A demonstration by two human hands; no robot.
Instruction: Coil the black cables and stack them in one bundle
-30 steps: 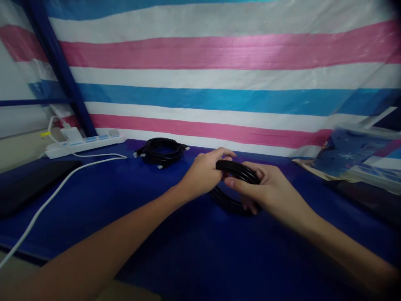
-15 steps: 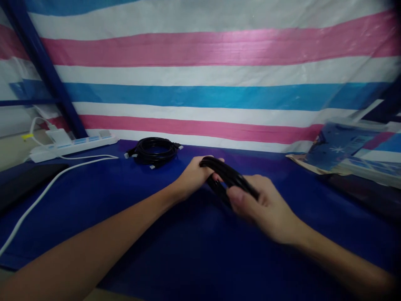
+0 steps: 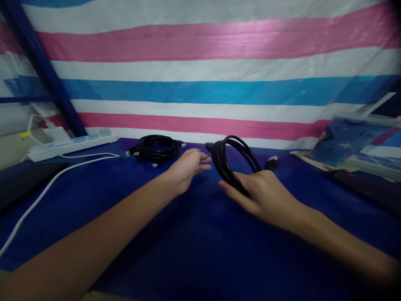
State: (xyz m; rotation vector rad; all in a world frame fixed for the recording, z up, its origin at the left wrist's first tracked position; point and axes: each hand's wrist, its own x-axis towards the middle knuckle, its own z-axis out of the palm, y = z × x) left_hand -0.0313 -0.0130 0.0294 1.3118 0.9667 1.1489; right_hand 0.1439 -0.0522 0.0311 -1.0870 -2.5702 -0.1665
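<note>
My right hand (image 3: 255, 192) grips the near side of a coiled black cable (image 3: 223, 161), which is tilted up in loops above the blue tabletop (image 3: 194, 238). One plug (image 3: 271, 163) with a pale tip sticks out to the right of the coil, and a dark connector end shows at its upper left. My left hand (image 3: 189, 168) is just left of the coil, apart from it, with fingers stretched out and nothing in them. Behind my left hand lies a second coiled black cable (image 3: 157, 149), flat on the table, its capped plugs pointing outward.
A white power strip (image 3: 73, 145) with a charger stands at the back left, and a white cord (image 3: 46, 194) runs forward from there. Beside it lies a flat black object (image 3: 28, 184). At the right are a blue package (image 3: 351, 142) and a dark flat item (image 3: 363, 188). Striped sheeting hangs behind.
My left hand has let go of the cable coil and drawn slightly left. The coil in my right hand has opened into wider, upright loops, with a plug now visible on the right.
</note>
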